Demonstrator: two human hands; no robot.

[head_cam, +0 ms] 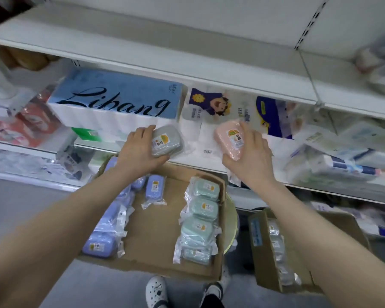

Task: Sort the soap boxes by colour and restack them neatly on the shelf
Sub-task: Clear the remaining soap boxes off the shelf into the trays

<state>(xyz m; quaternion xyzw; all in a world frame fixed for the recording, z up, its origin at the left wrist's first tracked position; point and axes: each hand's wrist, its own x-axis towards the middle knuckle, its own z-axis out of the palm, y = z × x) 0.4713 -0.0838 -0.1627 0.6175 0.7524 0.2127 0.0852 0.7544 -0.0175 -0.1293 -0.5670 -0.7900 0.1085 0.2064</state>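
Tray: blue boxes, green boxes.

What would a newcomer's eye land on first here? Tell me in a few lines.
First, the two hands at the shelf edge: the left hand holds a grey soap box, the right hand a pink soap box. Next, the cardboard tray below them, with blue soap boxes down its left side and green soap boxes down its right. Behind, a blue Libang pack stands out.

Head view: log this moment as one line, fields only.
left hand: holds grey soap box | right hand: holds pink soap box | both at shelf edge | cardboard tray: blue boxes left, green boxes right
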